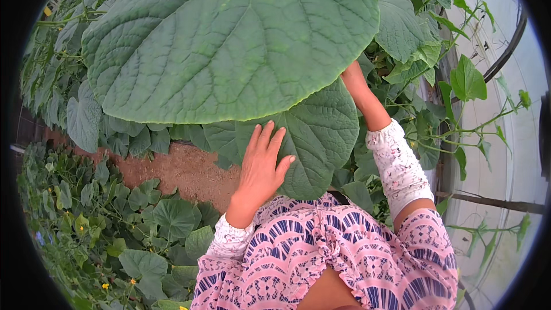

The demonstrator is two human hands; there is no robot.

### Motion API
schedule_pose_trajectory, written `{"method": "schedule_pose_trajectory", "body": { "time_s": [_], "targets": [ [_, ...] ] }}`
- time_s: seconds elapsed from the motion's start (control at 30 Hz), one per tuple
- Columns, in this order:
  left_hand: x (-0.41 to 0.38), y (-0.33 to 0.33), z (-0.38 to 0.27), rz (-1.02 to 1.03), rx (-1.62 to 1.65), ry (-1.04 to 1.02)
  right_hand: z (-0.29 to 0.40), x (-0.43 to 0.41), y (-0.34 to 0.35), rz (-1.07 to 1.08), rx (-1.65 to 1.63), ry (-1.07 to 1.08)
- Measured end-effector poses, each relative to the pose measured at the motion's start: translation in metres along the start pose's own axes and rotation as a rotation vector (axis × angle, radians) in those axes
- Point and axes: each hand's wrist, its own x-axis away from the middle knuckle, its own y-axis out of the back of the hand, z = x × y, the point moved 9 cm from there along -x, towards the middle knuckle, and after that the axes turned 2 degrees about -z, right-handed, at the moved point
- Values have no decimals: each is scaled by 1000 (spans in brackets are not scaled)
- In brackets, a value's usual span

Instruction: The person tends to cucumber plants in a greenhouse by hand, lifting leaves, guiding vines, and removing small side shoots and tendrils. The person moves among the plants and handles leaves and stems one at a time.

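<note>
A very large green leaf [232, 47], probably of a cucumber plant, fills the upper middle of the view close to the camera. Below it hangs a second broad leaf [318, 137]. My left hand [263, 163] lies over the left part of this lower leaf, back of the hand up, fingers extended and thumb apart; nothing is gripped in it. My right hand [354, 78] reaches up behind the large leaf's right edge. Only its wrist side shows; its fingers, and anything in them, are hidden.
Dense vines with yellow flowers [105, 286] grow at lower left, beyond a bare soil path [185, 172]. On the right, stems with leaves [468, 78] stretch toward a pale plastic greenhouse sheet [486, 172]. A dark pipe [508, 51] curves along the sheet.
</note>
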Motion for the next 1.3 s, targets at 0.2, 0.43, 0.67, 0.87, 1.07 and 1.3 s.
{"method": "schedule_pose_trajectory", "body": {
  "time_s": [0.2,0.43,0.67,0.87,1.07,1.3],
  "targets": [
    [2,-89,-24,227,212,-209,-42,-46,44,-106,504,-31],
    [13,-125,-34,316,338,-227,-67,-41,65,-148,628,-75],
    [24,-121,-28,356,353,-156,-69,-35,58,-172,618,-58],
    [24,-80,-21,271,379,-83,-58,-33,43,-198,557,-20],
    [-11,5,-49,24,412,-253,-25,-27,29,-278,428,22],
    [-64,94,-157,-365,388,-821,-1,-14,-9,-505,285,61]
  ]
}}
